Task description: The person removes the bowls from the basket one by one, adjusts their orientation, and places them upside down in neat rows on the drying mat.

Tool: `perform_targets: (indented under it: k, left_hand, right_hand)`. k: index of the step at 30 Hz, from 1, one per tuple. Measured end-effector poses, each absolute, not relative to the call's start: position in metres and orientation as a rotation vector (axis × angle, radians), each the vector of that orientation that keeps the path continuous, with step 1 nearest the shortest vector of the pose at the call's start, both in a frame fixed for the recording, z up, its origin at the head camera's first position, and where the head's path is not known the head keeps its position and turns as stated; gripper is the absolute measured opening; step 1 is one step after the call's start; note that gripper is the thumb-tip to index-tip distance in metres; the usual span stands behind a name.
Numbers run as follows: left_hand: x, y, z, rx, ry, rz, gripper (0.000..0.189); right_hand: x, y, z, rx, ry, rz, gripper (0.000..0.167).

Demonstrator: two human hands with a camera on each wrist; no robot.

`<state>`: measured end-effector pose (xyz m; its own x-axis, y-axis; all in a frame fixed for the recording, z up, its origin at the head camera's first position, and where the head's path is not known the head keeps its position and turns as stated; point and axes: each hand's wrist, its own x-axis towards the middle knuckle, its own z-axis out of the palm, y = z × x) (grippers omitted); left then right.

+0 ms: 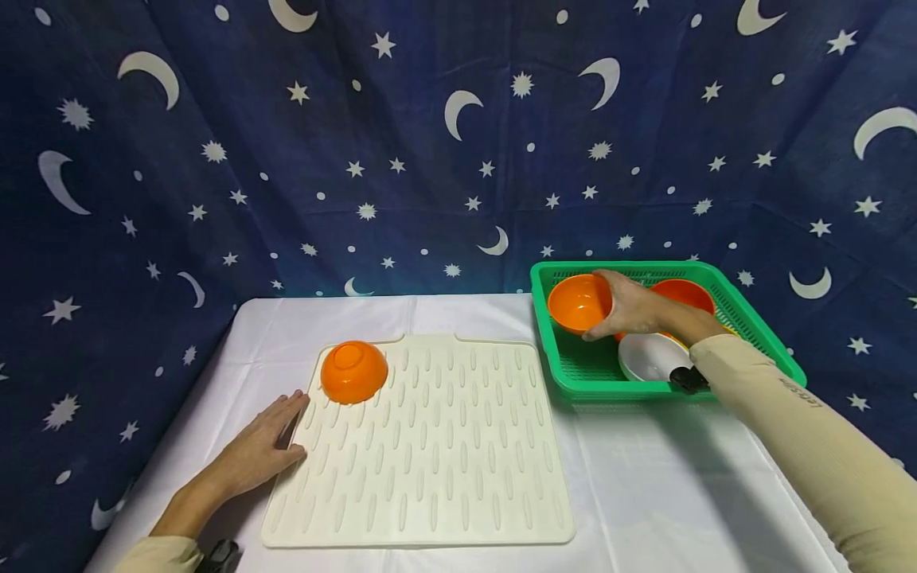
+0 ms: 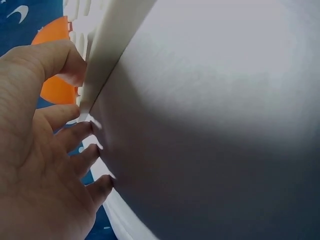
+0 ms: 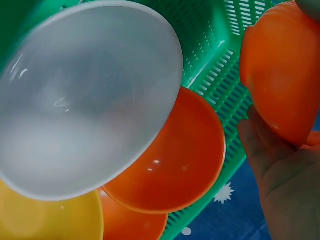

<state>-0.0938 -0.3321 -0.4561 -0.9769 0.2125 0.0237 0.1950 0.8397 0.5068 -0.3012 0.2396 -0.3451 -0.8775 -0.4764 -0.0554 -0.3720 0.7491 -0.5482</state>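
My right hand (image 1: 630, 306) grips an orange bowl (image 1: 577, 303) by its side, over the left end of the green basket (image 1: 573, 390). In the right wrist view this bowl (image 3: 285, 75) is tilted, with fingers along its outside. My left hand (image 1: 254, 450) lies at the left edge of the cream drying mat (image 1: 430, 446), fingers spread. The left wrist view shows its thumb and forefinger right at the mat's edge (image 2: 107, 55). Upside down on the mat's far left corner sits another orange bowl (image 1: 354, 372).
Inside the basket are a white bowl (image 3: 95, 100), a yellow bowl (image 3: 50, 215) and more orange bowls (image 3: 175, 155). A white cloth (image 1: 645, 477) covers the table. Behind it hangs a dark blue curtain (image 1: 415, 143) with moons and stars.
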Motion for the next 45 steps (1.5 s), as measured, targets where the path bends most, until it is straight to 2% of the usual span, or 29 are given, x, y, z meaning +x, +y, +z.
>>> perform_targets:
  k: [7, 14, 20, 26, 39, 45]
  left_hand:
    - [-0.098, -0.335, -0.45, 0.36, 2.933, 0.911, 0.075]
    - [-0.093, -0.33, -0.447, 0.259, 3.088, 0.965, 0.059]
    - [-0.089, -0.314, -0.442, 0.275, 3.312, 1.105, 0.046]
    - [-0.085, -0.295, -0.429, 0.211, 3.132, 1.48, 0.045]
    - [-0.072, -0.263, -0.42, 0.273, 2.715, 1.972, 0.047]
    - [-0.076, -0.243, -0.419, 0.327, 2.618, 2.063, 0.047]
  right_hand:
    - [-0.288, 0.244, -0.333, -0.683, 2.767, -0.802, 0.113]
    - [-0.271, 0.244, -0.317, -0.68, 2.775, -0.83, 0.116]
    - [-0.254, 0.236, -0.314, -0.715, 2.822, -0.777, 0.119]
    - [-0.235, 0.222, -0.315, -0.752, 2.805, -0.75, 0.12]
    - [-0.215, 0.194, -0.32, -0.874, 2.728, -0.799, 0.122]
    - [-0.21, 0.188, -0.326, -0.912, 2.74, -0.807, 0.123]
